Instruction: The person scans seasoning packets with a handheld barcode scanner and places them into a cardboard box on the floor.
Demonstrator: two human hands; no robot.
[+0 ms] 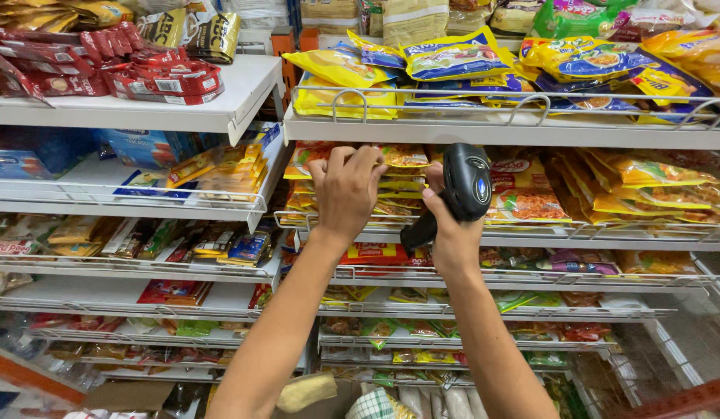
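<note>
The black handheld barcode scanner (459,190) sat in the right hand (451,233), fingers wrapped round its dark grip, its rounded head tipped toward the shelf just ahead. Just beside it, the left hand (346,190) curled its fingers over the top of a stack of orange and yellow flat noodle packets (403,182), gripping their upper edge. Both forearms rose from below, nearly parallel, wrists close together.

To the right of the scanner lay one larger orange packet with a red noodle picture (523,194), and beyond it more yellow and orange packets (647,186) leaning in a row; their number could not be counted. All rested on a white wire-fronted shelf (531,233).

Above the hands, a higher white shelf (484,128) carried yellow and blue pouches (453,58) piled loosely. Up and to the left of the left hand, red flat sachets (150,74) lay heaped on a white board shelf (127,112). Directly below the hands one red packet (374,254) showed, and lower tiers held small mixed green, red and yellow packets (422,330).
</note>
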